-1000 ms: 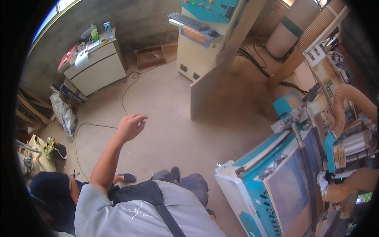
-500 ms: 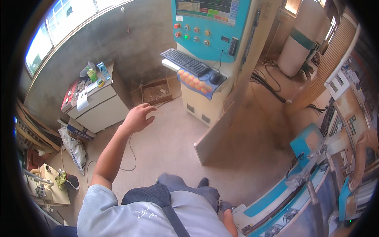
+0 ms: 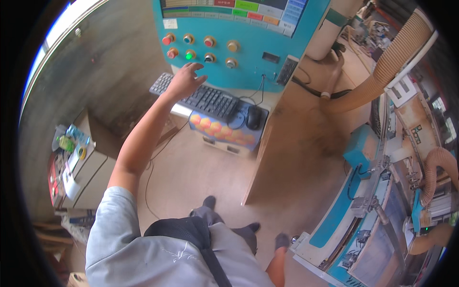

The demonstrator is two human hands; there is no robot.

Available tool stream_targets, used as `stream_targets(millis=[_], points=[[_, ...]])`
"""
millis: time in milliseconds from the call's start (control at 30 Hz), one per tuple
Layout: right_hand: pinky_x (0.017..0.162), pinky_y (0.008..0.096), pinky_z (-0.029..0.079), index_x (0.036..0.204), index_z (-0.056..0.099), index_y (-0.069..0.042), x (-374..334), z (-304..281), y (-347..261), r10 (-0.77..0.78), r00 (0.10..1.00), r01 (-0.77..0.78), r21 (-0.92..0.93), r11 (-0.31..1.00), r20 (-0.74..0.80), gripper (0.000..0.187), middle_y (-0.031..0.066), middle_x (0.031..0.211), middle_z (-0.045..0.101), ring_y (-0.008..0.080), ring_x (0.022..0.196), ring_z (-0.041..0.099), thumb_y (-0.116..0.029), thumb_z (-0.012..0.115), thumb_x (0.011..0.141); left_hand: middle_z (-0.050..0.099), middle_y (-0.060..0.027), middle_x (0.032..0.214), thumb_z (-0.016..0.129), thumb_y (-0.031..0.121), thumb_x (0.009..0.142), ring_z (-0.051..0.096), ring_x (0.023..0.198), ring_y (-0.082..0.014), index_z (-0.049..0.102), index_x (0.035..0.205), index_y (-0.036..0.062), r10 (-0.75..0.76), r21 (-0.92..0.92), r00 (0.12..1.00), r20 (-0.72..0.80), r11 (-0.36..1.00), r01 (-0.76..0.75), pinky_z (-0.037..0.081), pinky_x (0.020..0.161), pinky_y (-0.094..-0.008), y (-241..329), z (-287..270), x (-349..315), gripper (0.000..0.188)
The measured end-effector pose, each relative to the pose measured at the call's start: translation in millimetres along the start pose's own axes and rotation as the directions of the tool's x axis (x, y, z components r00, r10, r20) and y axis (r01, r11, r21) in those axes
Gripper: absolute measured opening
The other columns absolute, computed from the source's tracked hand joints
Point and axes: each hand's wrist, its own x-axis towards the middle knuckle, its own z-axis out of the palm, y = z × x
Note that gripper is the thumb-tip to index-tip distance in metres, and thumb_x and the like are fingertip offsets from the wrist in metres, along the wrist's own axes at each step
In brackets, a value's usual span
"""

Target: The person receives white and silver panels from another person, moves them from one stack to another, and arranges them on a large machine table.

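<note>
My left hand point(image 3: 187, 82) is stretched out over the keyboard point(image 3: 213, 101), just below a row of push buttons on a teal control panel point(image 3: 253, 64). Its fingers are apart and bent a little, with nothing in them. Closest to the fingertips are a black selector knob point(image 3: 209, 58) and a lit green button point(image 3: 190, 55); whether a fingertip touches either, I cannot tell. Low at my right side, my right hand point(image 3: 282, 240) looks dark, as if gloved, and is beside the corner of a teal and white machine point(image 3: 318, 239). Its fingers are too blurred to make out.
A black mouse point(image 3: 253, 117) lies on a patterned mat point(image 3: 222, 128) beside the keyboard. Below the panel, an upright board point(image 3: 258, 167) juts toward me. A cluttered cabinet point(image 3: 95, 167) stands left. Ribbed hoses point(image 3: 399, 52) run along the right, and a thin cable point(image 3: 149, 186) crosses the floor.
I have come closer to the control panel, which now looks larger. My left hand has moved forward from above the floor to over the keyboard. My right hand remains low at my side.
</note>
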Motion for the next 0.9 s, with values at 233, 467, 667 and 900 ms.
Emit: stream_targets(millis=[233,467,667,900], points=[[0.083,0.0394,0.052,0.108,0.077,-0.007,-157,-162,-215,-0.201,0.288,-0.932,0.225,-0.285,0.936,0.041,0.0112,0.099,0.076,0.0199,0.089,0.067,-0.042,0.063,0.091,0.072,-0.0148,0.114,0.063,0.045,0.097,0.069,0.099,-0.0371,0.072,0.122,0.0182,0.154,0.316,0.988,-0.009,0.938,-0.143,0.055,0.081,-0.0475,-26,27,54,0.038],[0.088,0.0462,0.052,0.108,0.077,-0.008,-174,-216,-298,-0.078,0.344,-0.938,0.339,-0.069,0.936,0.046,0.0201,0.114,0.073,0.0334,0.107,0.071,-0.046,0.062,0.088,0.068,-0.0135,0.1,0.053,0.041,0.104,0.067,0.085,-0.0346,0.066,0.1,0.0067,0.512,0.506,0.858,-0.039,0.751,-0.425,0.052,0.065,-0.0471,-71,63,90,0.037],[0.092,0.0473,0.052,0.107,0.076,-0.004,-126,-206,-274,0.122,0.451,-0.862,0.467,-0.195,0.884,0.041,0.0232,0.116,0.071,0.0373,0.112,0.069,-0.037,0.059,0.089,0.065,-0.014,0.094,0.052,0.039,0.105,0.065,0.087,-0.0359,0.064,0.1,0.0053,0.538,0.498,0.84,-0.072,0.749,-0.437,0.05,0.066,-0.0492,-42,42,86,0.036],[0.085,0.0486,0.056,0.093,0.077,-0.006,-95,-175,-194,0.346,0.621,-0.769,0.633,0.093,0.703,0.028,0.0197,0.103,0.074,0.0378,0.098,0.071,-0.026,0.058,0.088,0.064,-0.017,0.104,0.053,0.037,0.104,0.063,0.095,-0.0372,0.065,0.114,0.004,0.506,0.498,0.859,-0.075,0.766,-0.407,0.051,0.077,-0.0497,-28,45,77,0.037]])
